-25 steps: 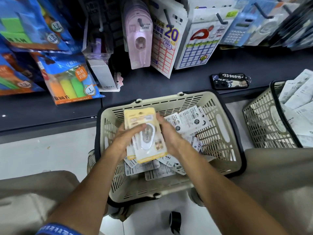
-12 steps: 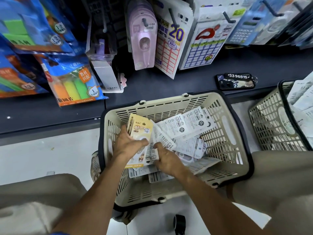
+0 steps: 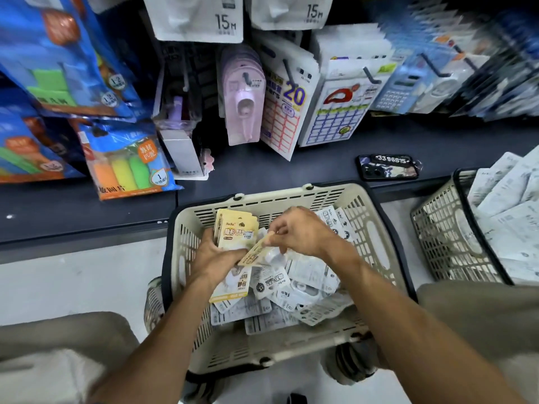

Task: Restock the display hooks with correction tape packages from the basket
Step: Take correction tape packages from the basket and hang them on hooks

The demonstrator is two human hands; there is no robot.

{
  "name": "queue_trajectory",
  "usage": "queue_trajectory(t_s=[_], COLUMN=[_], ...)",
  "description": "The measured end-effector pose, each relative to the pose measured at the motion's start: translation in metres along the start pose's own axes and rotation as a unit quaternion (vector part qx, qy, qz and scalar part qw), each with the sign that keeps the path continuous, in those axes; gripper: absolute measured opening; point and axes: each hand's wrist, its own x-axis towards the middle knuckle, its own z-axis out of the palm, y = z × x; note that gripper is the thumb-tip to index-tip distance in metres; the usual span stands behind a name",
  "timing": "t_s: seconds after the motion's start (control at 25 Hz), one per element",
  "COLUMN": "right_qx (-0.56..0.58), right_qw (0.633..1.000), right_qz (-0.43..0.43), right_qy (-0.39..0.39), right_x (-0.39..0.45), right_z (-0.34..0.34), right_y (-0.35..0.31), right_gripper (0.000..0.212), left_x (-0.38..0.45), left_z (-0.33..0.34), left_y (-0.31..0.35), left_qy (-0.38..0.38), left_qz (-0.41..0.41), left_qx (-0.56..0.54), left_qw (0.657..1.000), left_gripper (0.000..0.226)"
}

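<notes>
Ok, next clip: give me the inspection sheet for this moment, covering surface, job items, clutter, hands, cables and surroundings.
Surface: dark shelf ledge below the hooks, pale floor beneath it.
Job's things: beige basket holds many white correction tape packages; a yellow package stack is lifted over it.
Clutter: phone with a number tag lying on the ledge.
Hands: left hand holds the yellow stack in its grip; right hand pinches one tilted yellow package against it.
Cables: nothing seen.
Surroundings: pink tape packages and label sheets hang on hooks; second basket of white packs on the right.
</notes>
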Motion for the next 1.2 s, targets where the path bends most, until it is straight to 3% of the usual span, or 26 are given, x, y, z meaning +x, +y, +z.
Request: queue_trajectory(t_s=[0.12,0.2,0.36,0.52,0.6,0.72,0.8,0.88,0.96,1.04,1.08,1.12,1.2], right_qx=[0.215,0.299,0.301,0.275,0.33,0.47,0.464,0.482,0.402,0.118,-0.046,-0.139,-0.141], right_qw=[0.973,0.947,0.926,0.911,0.889,0.82,0.847,0.848,0.891,0.977,0.988,0.984,0.987], right_qz=[-0.014,0.005,0.056,0.059,0.062,0.152,0.223,0.219,0.211,0.174,0.144,0.109,0.035], right_qy=[0.083,0.116,0.221,0.302,0.311,0.29,0.133,-0.01,-0.005,0.03,0.021,-0.012,-0.07], right_x=[-0.006,-0.012,-0.019,-0.007,-0.004,0.0,0.003,0.006,0.012,0.013,0.012,0.011,0.01], right_z=[-0.019,-0.017,0.013,0.049,0.054,0.051,0.06,0.072,0.08,0.081,0.083,0.087,0.094], right_y=[0.004,0.004,0.01,-0.016,-0.022,-0.007,0.003,0.005,0.015,0.039,0.054,0.067,0.08], right_gripper=[0.049,0.047,0.049,0.042,0.033,0.019,0.047,0.061,0.054,0.025,0.029,0.049,0.071], left_x=[-0.008,-0.018,-0.028,-0.031,-0.03,-0.018,-0.012,-0.009,-0.005,0.001,0.003,0.004,0.008], left_z=[0.001,0.0,-0.007,-0.004,-0.004,-0.008,-0.008,-0.006,-0.007,-0.009,-0.01,-0.01,-0.01], left_y=[0.01,0.017,0.029,0.024,0.021,0.023,0.024,0.017,0.006,-0.002,-0.005,-0.009,-0.021], left_qy=[-0.042,-0.098,-0.221,-0.235,-0.22,-0.179,-0.188,-0.17,-0.084,-0.028,-0.023,-0.028,-0.03], left_qz=[-0.022,-0.041,-0.099,-0.095,-0.099,-0.1,-0.09,-0.078,-0.067,-0.052,-0.049,-0.05,-0.058], left_qx=[-0.086,-0.135,-0.257,-0.168,-0.165,-0.185,-0.148,-0.092,-0.063,-0.033,-0.007,0.02,0.05], left_qw=[0.995,0.985,0.936,0.953,0.956,0.961,0.967,0.978,0.992,0.998,0.998,0.998,0.997], left_gripper=[0.05,0.047,0.038,0.075,0.08,0.083,0.083,0.074,0.07,0.068,0.069,0.073,0.081])
